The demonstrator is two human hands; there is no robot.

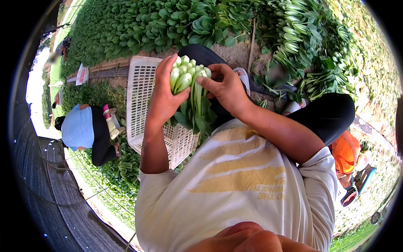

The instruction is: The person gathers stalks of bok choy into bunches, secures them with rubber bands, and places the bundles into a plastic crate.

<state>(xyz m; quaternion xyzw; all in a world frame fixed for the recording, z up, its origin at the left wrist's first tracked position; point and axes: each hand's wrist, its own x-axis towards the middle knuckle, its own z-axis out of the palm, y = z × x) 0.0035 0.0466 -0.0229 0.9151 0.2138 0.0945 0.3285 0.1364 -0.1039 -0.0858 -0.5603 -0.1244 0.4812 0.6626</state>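
My left hand [165, 93] is wrapped around a bunch of bok choy [184, 75], its pale stem ends facing up and its dark leaves hanging down. My right hand [222, 83] touches the right side of the same bunch, its thumb and forefinger on a stalk near the top. Whether the other right fingers grip anything is hard to tell. A white perforated plastic crate [133, 104] stands below and beside my left hand and forearm, partly hidden by that arm.
Growing bok choy [151, 22] fills the ground ahead. Cut bok choy [291, 37] lies in rows at the front right. A person in a blue shirt [78, 127] bends over plants at the left. A white plastic bag [82, 75] lies beyond; an orange bag [345, 152] sits at the right.
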